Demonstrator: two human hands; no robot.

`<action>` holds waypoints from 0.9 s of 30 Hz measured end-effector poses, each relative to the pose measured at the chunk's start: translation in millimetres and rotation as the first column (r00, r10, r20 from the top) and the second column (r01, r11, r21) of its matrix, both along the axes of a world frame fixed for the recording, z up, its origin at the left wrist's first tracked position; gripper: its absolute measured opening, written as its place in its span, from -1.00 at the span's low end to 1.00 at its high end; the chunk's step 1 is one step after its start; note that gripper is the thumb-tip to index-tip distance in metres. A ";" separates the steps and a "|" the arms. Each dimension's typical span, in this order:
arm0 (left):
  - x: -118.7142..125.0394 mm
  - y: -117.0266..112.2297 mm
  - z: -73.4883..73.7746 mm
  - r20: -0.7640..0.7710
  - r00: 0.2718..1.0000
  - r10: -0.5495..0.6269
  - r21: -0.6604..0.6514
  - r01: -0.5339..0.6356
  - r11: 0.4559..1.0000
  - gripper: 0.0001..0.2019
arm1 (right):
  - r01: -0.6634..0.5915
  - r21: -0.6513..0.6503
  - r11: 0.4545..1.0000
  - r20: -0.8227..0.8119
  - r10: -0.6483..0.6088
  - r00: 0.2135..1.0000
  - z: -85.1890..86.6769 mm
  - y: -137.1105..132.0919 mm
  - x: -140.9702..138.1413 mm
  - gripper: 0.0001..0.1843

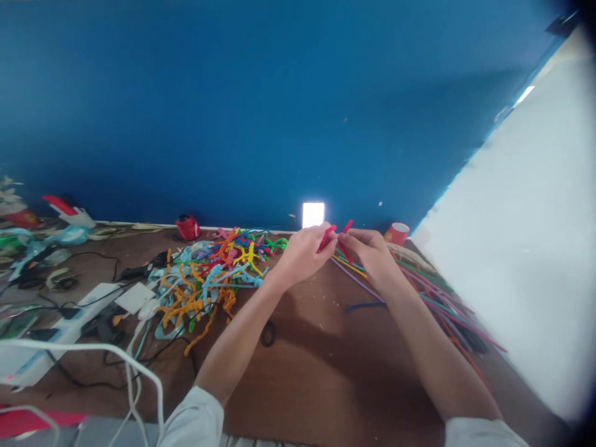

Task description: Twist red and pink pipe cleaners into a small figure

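- The person's left hand (305,251) has its fingers curled together, pinching a bright red, thin, fuzzy stem (326,238).
- The right hand (367,249) pinches red fuzzy material between thumb and forefinger; whether both hands grip one piece cannot be told.
- The red stem lies right at the fingertips, above the brown wooden table (302,385); its left part slants up toward the right hand, and neither hand is clearly nearer.
- A tangled, multicoloured pile of bent fuzzy stems (216,273) lies left of the left hand; long, straight coloured stems (449,310) lie beside the right forearm.
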State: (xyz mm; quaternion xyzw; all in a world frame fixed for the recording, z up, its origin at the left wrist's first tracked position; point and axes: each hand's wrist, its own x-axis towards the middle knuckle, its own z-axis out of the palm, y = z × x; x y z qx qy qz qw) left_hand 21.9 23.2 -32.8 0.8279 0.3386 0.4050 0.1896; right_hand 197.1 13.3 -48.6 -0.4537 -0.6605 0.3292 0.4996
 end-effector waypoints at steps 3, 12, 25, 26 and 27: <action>1.8 0.4 -1.6 0.051 0.999 0.000 -0.012 0.001 1.000 -0.86 | -0.048 -0.117 0.992 -0.108 0.035 0.994 -0.7 1.2 0.6 -0.56; -1.1 11.7 -8.0 0.393 0.920 -0.010 -0.384 0.173 0.907 -0.77 | 0.060 0.610 0.790 0.403 -0.374 0.835 10.1 -5.2 10.1 -0.70; 2.0 15.7 -17.3 0.529 0.848 -0.013 -0.531 0.343 0.775 -0.63 | -0.237 0.749 0.618 0.608 -0.499 0.617 9.6 0.6 18.4 -0.64; 2.3 15.8 -18.1 0.550 0.835 -0.007 -0.545 0.365 0.755 -0.63 | -0.248 0.750 0.613 0.612 -0.500 0.613 9.8 0.6 19.4 -0.63; 2.5 15.9 -18.9 0.563 0.826 -0.005 -0.556 0.383 0.738 -0.63 | -0.258 0.753 0.606 0.613 -0.503 0.610 9.9 0.6 20.4 -0.62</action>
